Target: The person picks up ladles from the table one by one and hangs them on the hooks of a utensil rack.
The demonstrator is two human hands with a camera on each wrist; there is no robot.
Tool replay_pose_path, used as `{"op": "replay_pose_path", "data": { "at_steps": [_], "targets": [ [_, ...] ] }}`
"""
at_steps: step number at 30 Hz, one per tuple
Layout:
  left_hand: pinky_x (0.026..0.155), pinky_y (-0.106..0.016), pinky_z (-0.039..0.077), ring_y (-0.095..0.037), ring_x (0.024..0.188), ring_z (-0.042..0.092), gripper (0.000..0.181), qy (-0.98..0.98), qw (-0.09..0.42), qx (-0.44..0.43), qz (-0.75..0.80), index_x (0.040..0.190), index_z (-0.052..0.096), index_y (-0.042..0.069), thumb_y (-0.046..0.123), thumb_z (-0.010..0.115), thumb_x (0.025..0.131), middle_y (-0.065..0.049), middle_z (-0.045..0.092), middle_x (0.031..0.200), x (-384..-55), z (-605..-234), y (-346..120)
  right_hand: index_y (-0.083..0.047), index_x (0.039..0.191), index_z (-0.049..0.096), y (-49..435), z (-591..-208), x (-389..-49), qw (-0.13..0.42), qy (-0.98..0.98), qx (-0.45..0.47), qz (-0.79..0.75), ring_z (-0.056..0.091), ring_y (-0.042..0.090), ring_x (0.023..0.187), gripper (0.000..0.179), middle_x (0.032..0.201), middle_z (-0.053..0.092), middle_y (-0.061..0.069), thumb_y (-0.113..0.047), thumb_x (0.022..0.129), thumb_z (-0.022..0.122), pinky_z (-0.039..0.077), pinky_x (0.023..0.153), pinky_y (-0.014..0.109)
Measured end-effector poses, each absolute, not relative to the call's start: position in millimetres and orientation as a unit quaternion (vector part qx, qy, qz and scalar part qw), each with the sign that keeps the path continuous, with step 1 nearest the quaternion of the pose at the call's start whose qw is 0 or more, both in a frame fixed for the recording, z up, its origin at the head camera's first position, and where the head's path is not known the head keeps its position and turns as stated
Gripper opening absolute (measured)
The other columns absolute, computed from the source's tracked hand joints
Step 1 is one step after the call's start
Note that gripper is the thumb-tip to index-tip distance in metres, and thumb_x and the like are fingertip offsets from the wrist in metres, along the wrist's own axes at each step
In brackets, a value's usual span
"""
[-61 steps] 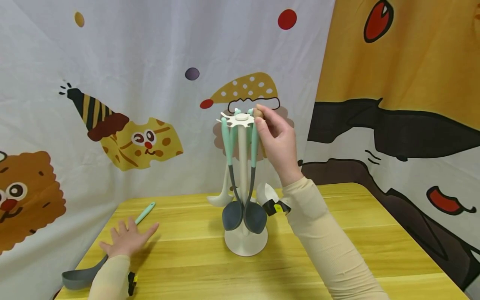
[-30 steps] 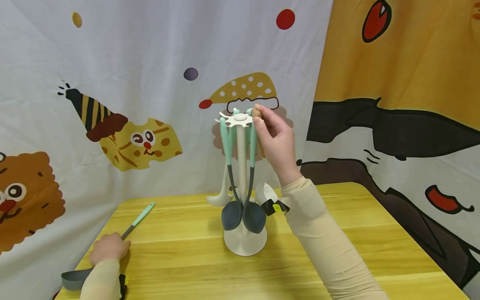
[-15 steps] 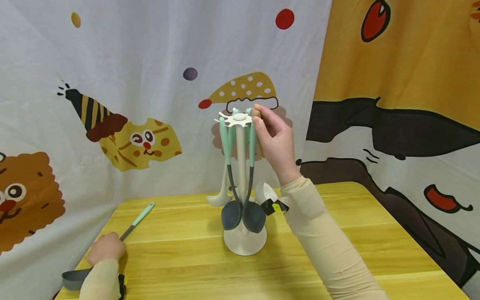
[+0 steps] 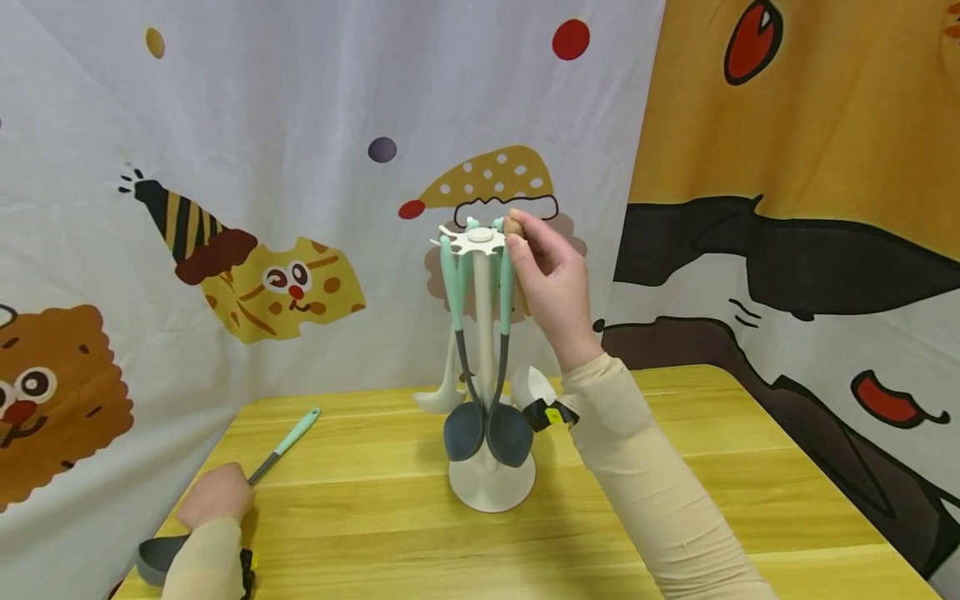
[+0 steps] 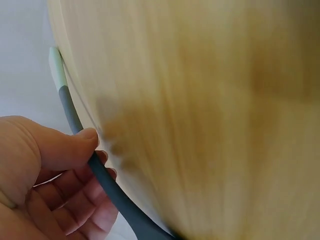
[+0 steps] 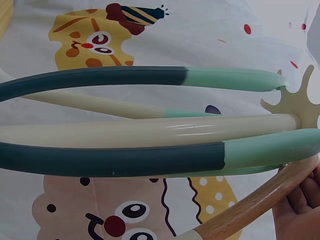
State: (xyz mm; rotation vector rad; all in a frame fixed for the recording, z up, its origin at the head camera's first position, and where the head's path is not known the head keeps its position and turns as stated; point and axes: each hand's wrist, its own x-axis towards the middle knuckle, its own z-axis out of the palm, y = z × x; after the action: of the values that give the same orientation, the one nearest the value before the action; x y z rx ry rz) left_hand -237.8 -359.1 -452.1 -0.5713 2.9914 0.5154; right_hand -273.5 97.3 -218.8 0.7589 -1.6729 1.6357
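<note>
At the table's left edge, my left hand (image 4: 217,497) pinches the grey shaft of a ladle (image 5: 112,190) between thumb and fingers. The ladle has a dark grey bowl and a mint green handle end. My right hand (image 4: 558,279) pinches the top of a wooden handle (image 6: 262,200) at the rim of a cream utensil stand (image 4: 491,492). A pale utensil head (image 4: 531,385) shows below that hand, partly behind the wrist camera. Two dark grey utensils (image 4: 464,431) with mint handles hang at the front of the stand, and a cream ladle (image 4: 441,399) hangs behind.
The wooden table (image 4: 360,533) carries the stand near its middle. A printed cloth (image 4: 315,100) with cartoon figures hangs right behind the table and along its right side. Slotted arms (image 6: 295,100) radiate from the stand's top.
My left hand has gone from spread fingers above the ladle to gripping its shaft. In the last half second the ladle has shifted slightly right. My right hand stays at the stand's top.
</note>
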Motion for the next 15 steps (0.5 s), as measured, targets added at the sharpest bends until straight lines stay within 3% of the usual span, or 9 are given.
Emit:
{"op": "replay_pose_path", "data": {
  "at_steps": [8,15],
  "targets": [
    [0.052,-0.049,0.047,-0.039,0.075,0.061,0.012,0.975,-0.027,-0.138,0.172,0.097,0.062,0.0,0.005,0.054,0.09,-0.025,0.063,0.089,-239.7,-448.9,-349.5,0.001,0.135,0.058,98.0,-219.2,-272.8,0.336,-0.639,0.29,0.628,0.06,0.015,0.106,0.037,0.125,0.063,0.013,-0.01,0.1,0.058,0.051,0.093,0.03],
    [0.051,-0.046,0.047,-0.033,0.071,0.061,0.011,0.976,-0.069,-0.108,0.175,0.099,0.064,0.0,0.008,0.06,0.093,-0.018,0.064,0.086,-243.2,-440.1,-335.0,0.001,0.135,0.058,97.7,-219.5,-273.2,0.336,-0.639,0.29,0.628,0.06,0.015,0.104,0.037,0.124,0.063,0.013,-0.01,0.1,0.058,0.051,0.092,0.03]
  ]
}}
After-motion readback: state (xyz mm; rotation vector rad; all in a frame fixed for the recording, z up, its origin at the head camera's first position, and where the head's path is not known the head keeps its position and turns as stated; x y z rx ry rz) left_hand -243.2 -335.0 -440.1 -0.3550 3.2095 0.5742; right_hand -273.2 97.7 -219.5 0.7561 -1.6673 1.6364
